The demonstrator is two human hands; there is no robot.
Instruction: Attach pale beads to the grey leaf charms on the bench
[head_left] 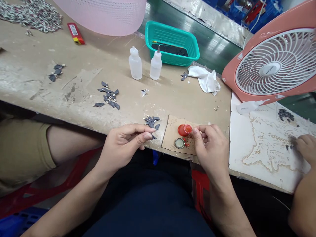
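My left hand (130,141) pinches a small dark grey, wing-shaped piece (154,137) between thumb and forefinger. Just beyond its fingertips lies a pile of similar grey pieces (151,121) with pale tips. My right hand (209,141) is closed in a pinch at the edge of a small red cup (184,129); whatever it holds is too small to make out. The cup is on a square of brown cardboard (171,131). A bottle cap (179,143) sits in front of the cup, with red bits and dark specks around it.
Two squeeze bottles (135,64) stand behind my hands, before a green basket (172,62). More grey pieces (110,95) lie to the left. A white cloth (204,79) and a pink fan (269,67) are at right. Another person's hand (307,148) is at far right.
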